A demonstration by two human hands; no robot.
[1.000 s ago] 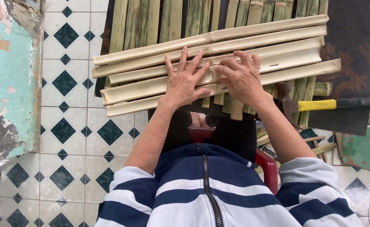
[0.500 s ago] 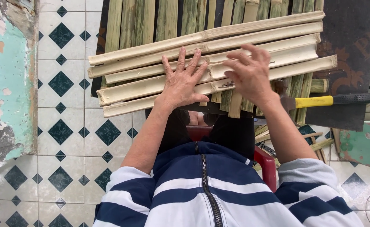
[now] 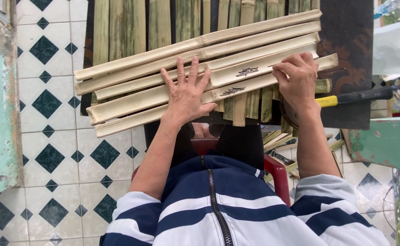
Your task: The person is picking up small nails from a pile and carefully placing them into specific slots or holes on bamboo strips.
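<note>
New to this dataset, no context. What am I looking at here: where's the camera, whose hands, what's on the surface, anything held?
There is no machine: a person works with two bare hands. The single picture comes from a camera worn on that person's head, looking straight down, so you see the striped jacket and both forearms.

The left hand lies flat, fingers spread, on a row of pale split bamboo slats laid crosswise. The right hand rests curled on the right ends of the same slats. Neither hand lifts anything; both press on the slats.

Under them, greener bamboo strips run the other way over a dark board. A tool with a yellow and black handle lies to the right. The floor is white tile with dark diamonds.
</note>
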